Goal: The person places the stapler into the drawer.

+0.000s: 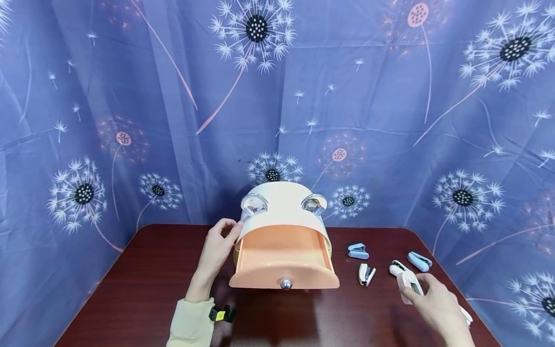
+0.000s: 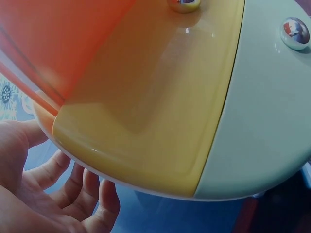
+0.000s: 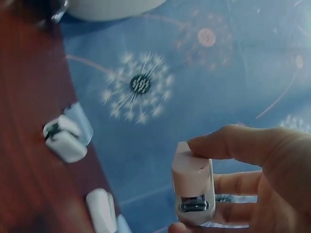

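Note:
A white rounded drawer box (image 1: 284, 202) with two shiny round eye-like parts stands at mid table. Its peach top drawer (image 1: 282, 274), with a silver knob, is pulled out. Below it, the left wrist view shows a yellow drawer (image 2: 146, 97) and a pale green drawer (image 2: 262, 107), both closed. My left hand (image 1: 218, 246) rests its fingertips against the box's left side, fingers loosely bent. Off to the right, my right hand (image 1: 438, 301) pinches a pale pinkish-white mini stapler (image 3: 192, 182) between thumb and fingers, above the table.
Right of the box lie a blue mini stapler (image 1: 357, 250), a white one (image 1: 366, 274) and another blue one (image 1: 419, 261). One more white stapler (image 1: 395, 267) is beside the held one. A white end (image 1: 466, 315) shows past the right hand. A patterned curtain (image 1: 277, 96) hangs behind the table.

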`<action>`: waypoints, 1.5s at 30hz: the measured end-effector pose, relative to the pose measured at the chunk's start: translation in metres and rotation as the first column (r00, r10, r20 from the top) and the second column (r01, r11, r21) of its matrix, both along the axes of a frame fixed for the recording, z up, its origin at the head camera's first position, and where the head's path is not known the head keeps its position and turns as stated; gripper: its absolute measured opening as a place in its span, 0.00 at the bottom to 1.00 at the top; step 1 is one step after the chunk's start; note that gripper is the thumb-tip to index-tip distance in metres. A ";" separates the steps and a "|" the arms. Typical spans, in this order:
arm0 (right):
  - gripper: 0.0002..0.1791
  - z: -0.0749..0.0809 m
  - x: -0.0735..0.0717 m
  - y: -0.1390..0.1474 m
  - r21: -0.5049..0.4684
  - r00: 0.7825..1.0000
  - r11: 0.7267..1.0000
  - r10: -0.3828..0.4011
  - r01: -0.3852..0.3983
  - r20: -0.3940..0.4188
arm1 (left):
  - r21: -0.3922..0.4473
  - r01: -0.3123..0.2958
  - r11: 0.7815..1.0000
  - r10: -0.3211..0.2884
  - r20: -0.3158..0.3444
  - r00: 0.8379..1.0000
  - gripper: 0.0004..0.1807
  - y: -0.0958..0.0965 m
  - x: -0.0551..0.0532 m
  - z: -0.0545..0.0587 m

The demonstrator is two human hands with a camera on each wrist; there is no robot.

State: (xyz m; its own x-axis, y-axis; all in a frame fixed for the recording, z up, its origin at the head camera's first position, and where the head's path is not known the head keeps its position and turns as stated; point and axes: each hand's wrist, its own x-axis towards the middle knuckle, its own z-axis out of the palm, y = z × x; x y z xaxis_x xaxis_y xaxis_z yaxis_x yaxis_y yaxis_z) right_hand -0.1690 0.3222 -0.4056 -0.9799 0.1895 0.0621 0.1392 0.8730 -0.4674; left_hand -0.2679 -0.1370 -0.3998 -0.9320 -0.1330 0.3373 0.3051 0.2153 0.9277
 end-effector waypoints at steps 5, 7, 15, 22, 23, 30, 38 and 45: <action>0.34 0.011 0.004 -0.018 0.026 0.990 1.000 0.016 -0.012 -0.137 | -0.002 -0.012 1.000 0.012 0.010 1.000 0.19 0.002 0.001 0.001; 0.32 0.016 0.006 -0.024 0.032 0.982 0.999 0.012 -0.006 -0.187 | -0.001 -0.005 1.000 0.005 0.014 1.000 0.18 0.003 0.004 0.005; 0.27 0.030 0.008 -0.046 0.031 0.955 0.999 0.005 0.004 -0.298 | 0.024 0.003 1.000 -0.003 0.018 1.000 0.14 0.004 0.009 0.013; 0.24 0.035 0.004 -0.065 0.015 0.928 1.000 0.029 -0.025 -0.372 | -0.003 -0.026 1.000 0.026 -0.010 1.000 0.17 -0.001 -0.001 0.001; 0.24 0.036 0.003 -0.067 0.014 0.925 0.999 0.037 -0.034 -0.378 | -0.003 -0.029 1.000 0.029 -0.015 0.999 0.17 -0.001 -0.002 0.001; 0.25 0.046 -0.006 -0.087 0.059 0.889 0.989 0.150 -0.138 -0.433 | 0.004 -0.037 0.999 0.037 -0.010 0.999 0.17 0.001 0.000 -0.002; 0.24 0.070 -0.015 -0.108 0.183 0.820 0.942 0.334 -0.280 -0.465 | 0.007 -0.042 0.999 0.042 -0.018 0.999 0.16 0.002 0.000 0.000; 0.22 0.086 -0.019 -0.130 0.296 0.771 0.883 0.464 -0.364 -0.436 | -0.002 -0.046 0.999 0.046 -0.011 0.999 0.16 0.003 0.001 0.000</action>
